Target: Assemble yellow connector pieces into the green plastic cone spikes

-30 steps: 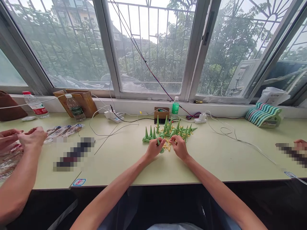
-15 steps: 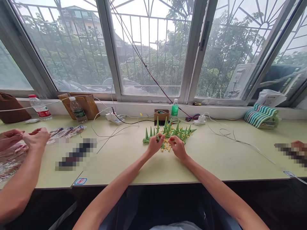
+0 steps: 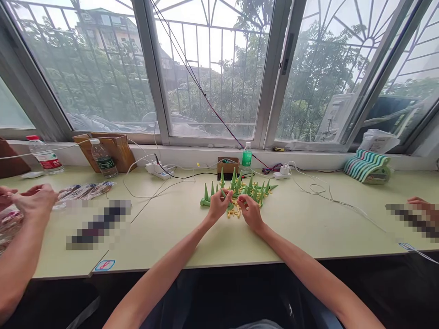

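head view: my left hand (image 3: 218, 205) is gripping a green piece (image 3: 223, 193) over the table (image 3: 164, 242), just in front of the standing green cones (image 3: 234, 179). my right hand (image 3: 250, 212) is facing it, fingers curled inward; i cannot tell whether they are holding anything. caution: if my left pinch is loosening, the piece risks dropping among the loose yellow pieces (image 3: 233, 213); if knuckles are straying forward, cones risk toppling.

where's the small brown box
In the head view, the small brown box stands near the middle, behind the green cones and just left of the green-labelled bottle.
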`<state>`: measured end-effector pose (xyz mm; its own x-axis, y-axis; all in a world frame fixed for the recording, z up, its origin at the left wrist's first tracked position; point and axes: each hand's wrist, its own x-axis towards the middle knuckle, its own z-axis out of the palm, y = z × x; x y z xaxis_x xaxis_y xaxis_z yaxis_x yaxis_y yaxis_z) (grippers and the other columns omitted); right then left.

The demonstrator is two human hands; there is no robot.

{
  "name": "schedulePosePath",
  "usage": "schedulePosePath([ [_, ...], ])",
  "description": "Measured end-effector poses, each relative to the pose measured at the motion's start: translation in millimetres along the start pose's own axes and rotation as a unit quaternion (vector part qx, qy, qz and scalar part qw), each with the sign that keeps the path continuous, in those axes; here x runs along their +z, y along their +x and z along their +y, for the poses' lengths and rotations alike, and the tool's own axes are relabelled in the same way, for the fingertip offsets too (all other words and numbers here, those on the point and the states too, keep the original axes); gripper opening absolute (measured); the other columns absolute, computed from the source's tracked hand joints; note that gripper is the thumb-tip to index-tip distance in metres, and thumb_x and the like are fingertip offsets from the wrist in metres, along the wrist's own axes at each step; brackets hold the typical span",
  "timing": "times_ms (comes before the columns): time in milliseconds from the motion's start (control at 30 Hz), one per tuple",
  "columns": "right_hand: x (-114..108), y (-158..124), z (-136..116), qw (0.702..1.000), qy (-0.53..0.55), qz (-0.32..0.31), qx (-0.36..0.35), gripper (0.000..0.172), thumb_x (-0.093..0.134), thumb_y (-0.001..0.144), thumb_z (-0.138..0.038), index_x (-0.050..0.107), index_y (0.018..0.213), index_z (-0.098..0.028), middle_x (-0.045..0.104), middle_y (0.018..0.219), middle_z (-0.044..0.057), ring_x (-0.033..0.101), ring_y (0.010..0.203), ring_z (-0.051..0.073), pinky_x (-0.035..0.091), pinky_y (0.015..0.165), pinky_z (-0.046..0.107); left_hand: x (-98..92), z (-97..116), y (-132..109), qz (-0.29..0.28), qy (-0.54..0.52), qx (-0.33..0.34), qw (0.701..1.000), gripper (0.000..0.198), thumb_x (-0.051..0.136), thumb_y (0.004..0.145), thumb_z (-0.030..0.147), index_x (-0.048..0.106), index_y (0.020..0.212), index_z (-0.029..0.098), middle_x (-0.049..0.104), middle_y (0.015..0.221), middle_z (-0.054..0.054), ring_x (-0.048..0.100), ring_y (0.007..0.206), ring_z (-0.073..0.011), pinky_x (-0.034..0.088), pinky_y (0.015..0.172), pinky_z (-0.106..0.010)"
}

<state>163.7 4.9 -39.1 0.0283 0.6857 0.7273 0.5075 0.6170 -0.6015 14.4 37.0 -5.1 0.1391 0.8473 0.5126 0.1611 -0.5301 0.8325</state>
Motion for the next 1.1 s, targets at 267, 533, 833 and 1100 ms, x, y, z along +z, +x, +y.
schedulePosePath([
  [267,-5,4,5,1.0,-0.004,0.026,0.008,0.019,0.048,0.093,-0.035,0.06,0.094,-0.02,0.067,0.085,0.005,0.063,0.075,0.017,0.05,0.065,0.026,-4.7,0,-1,-0.062,-0.027,0.019,0.998,0.026,0.062,0.081,0.041,0.054,0.082,0.017,0.057,0.073,0.001,0.053,0.047,-0.0066,0.042,0.042,-0.018],
  [533,-4,4,8,1.0,0.005,0.024,0.011,0.021,0.049,0.092,-0.036,0.06,0.089,-0.019,0.067,0.081,0.005,0.062,0.072,0.017,0.049,0.062,0.025,-7.8,1,-4,-0.076,-0.056,-0.003,0.996,0.028,0.062,0.081,0.043,0.054,0.085,0.017,0.056,0.064,0.002,0.054,0.043,-0.0085,0.041,0.039,-0.019],
  [833,-7,5,3,0.999,0.036,0.017,0.019,0.019,0.051,0.092,-0.035,0.06,0.089,-0.019,0.065,0.078,0.003,0.06,0.068,0.015,0.05,0.062,0.024,-2.4,-5,-8,-0.079,-0.025,-0.015,0.996,0.035,0.053,0.086,0.051,0.052,0.079,0.017,0.063,0.065,-0.001,0.048,0.037,-0.0069,0.037,0.036,-0.02],
  [1100,-7,7,-2,0.996,0.075,0.018,0.041,0.022,0.05,0.091,-0.038,0.06,0.087,-0.019,0.061,0.072,0.001,0.054,0.056,0.012,0.049,0.057,0.024,-2.5,-10,-8,-0.088,-0.045,-0.029,0.995,0.037,0.052,0.086,0.052,0.052,0.077,0.016,0.063,0.066,-0.002,0.05,0.037,-0.0074,0.037,0.034,-0.019],
])
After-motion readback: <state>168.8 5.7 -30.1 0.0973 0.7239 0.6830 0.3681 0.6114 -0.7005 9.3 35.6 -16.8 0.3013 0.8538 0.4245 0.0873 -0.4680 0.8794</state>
